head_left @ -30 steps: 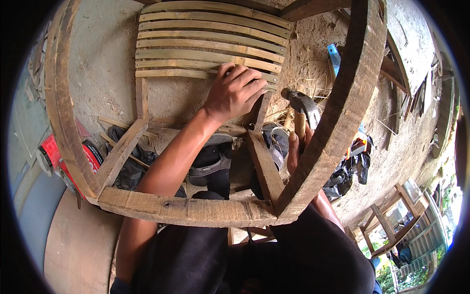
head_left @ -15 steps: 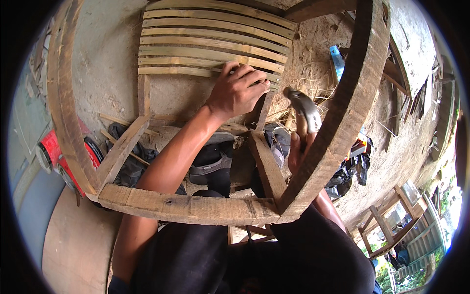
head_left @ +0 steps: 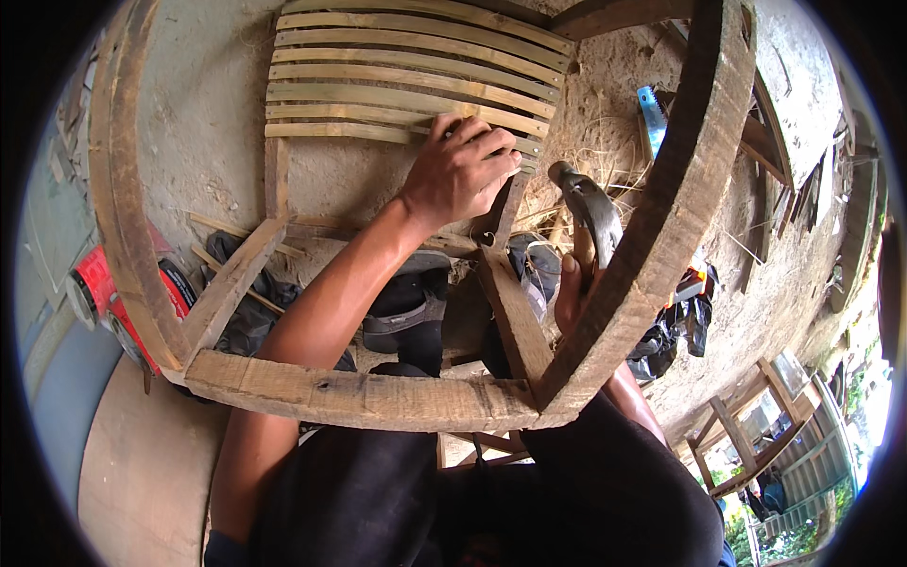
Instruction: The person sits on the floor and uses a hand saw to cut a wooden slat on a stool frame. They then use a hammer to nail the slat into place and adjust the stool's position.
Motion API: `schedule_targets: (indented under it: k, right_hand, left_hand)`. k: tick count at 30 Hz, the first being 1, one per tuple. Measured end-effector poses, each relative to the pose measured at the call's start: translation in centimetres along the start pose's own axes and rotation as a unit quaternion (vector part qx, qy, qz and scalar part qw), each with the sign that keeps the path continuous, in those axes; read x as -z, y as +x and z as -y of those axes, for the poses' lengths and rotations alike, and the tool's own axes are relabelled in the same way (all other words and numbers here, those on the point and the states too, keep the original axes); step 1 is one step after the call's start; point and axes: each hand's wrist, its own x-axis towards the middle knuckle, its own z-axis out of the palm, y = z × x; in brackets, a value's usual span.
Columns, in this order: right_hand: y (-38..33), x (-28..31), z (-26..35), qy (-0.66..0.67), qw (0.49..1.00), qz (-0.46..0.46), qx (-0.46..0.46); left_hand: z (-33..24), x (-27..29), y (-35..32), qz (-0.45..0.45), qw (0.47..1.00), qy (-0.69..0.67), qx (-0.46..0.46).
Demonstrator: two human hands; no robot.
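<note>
My left hand (head_left: 465,170) is closed over the right end of the lowest slat (head_left: 364,132) on a wooden frame. Several pale, narrow bamboo-like slats (head_left: 406,68) run side by side across that frame, with small dark dots at their ends. Whether a nail sits between my fingertips is too small to tell. Just right of the slat ends, my right hand (head_left: 570,293) grips a hammer (head_left: 593,208) by its wooden handle. The metal head is raised, apart from the slats, and a frame beam partly hides that hand.
Rough timber beams (head_left: 364,392) of the frame surround my arms. A blue saw-toothed blade (head_left: 652,118) lies at right, near dry shavings and a black plastic bag (head_left: 694,326). Red tins (head_left: 104,293) stand at left. Another wooden frame (head_left: 746,435) is at lower right.
The hammer head has shifted slightly, staying raised beside the slat ends. My left hand has moved up a touch, still on the slat.
</note>
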Motion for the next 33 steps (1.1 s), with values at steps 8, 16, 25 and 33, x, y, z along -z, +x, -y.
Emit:
schedule_targets:
  k: [8,16,25,33]
  right_hand:
    - [-0.3,-0.1,-0.4,0.007,1.0,0.005,0.0]
    - [-0.3,-0.2,-0.8,0.007,1.0,0.009,0.004]
    - [-1.2,-0.8,-2.3,-0.006,1.0,0.01,0.021]
    - [1.4,0.7,1.7,-0.109,0.99,0.0,0.084]
  left_hand:
    - [-0.1,0.2,0.0,-0.002,1.0,0.005,0.005]
    - [-0.4,0.2,0.4,-0.027,1.0,0.001,0.007]
    - [-0.3,0.3,0.3,-0.022,1.0,-0.001,0.008]
    - [-0.4,0.7,0.1,0.015,1.0,0.022,0.011]
